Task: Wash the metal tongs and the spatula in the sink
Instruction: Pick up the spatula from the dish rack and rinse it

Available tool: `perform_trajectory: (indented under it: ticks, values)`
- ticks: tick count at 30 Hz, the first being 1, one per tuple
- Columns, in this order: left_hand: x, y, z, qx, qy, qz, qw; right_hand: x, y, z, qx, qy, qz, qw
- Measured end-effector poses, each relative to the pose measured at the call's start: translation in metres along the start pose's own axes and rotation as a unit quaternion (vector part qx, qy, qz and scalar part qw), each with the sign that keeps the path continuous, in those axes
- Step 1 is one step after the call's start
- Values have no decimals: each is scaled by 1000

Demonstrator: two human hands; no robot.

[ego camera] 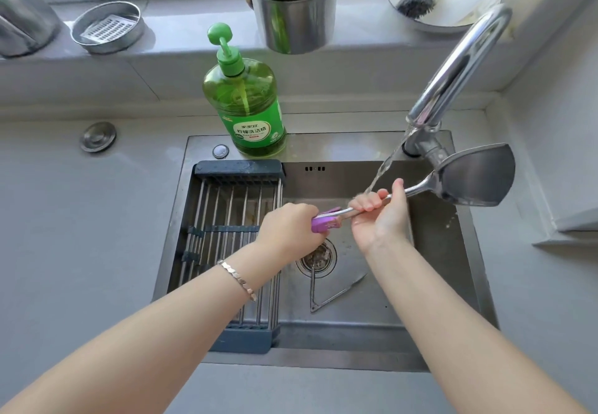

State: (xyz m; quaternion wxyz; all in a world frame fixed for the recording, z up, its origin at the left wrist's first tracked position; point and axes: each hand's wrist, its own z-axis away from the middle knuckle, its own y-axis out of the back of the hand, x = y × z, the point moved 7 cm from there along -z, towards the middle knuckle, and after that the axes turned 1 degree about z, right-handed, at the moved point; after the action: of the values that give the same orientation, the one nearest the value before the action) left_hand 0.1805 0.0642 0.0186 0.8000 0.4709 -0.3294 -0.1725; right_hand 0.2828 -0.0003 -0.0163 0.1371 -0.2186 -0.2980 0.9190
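The left hand (288, 229) is wrapping its grip round the purple plastic end of the spatula (475, 180), fingers fully curled. The right hand (378, 216) is closing its grip on the bare steel shaft, above and right of the drain (316, 256), where the water stream (385, 167) is landing. The metal tongs (326, 294) are lying on the sink (372, 319) floor just below the drain, one arm reaching its rim.

The risk, as I am judging it: the polished shaft is getting wet, so the right grip could be sliding. The blade, far right of the drain, is sitting close to the faucet (459, 64) base and could be knocking it or throwing spray.

The blade is broad, flat, brushed steel; the tongs are thin and V-shaped.
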Motion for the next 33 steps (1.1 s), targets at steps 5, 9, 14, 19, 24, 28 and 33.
perform_trajectory:
  ticks: [5, 9, 14, 19, 24, 28, 33]
  values:
    - [-3, 23, 11, 176, -17, -208, 962, 27, -11, -5, 15, -77, 11, 997]
    - [14, 32, 13, 274, -80, -306, 908, 36, -5, -19, 101, -115, -19, 988]
    - [71, 38, -1, 136, -187, -314, 921, 15, 25, -24, 160, -139, -86, 973]
    - [77, 43, -23, -89, -81, 72, 990, -16, 50, -26, 174, -109, -183, 961]
    - [58, 16, -23, -10, 24, 377, 926, -31, 60, -35, 181, -82, -204, 959]
    - [37, 12, -24, 95, 122, 374, 914, -26, 66, -42, 194, -68, -159, 966]
    - [46, 14, -33, -131, 97, 121, 979, -20, 73, -39, 217, -67, -134, 965]
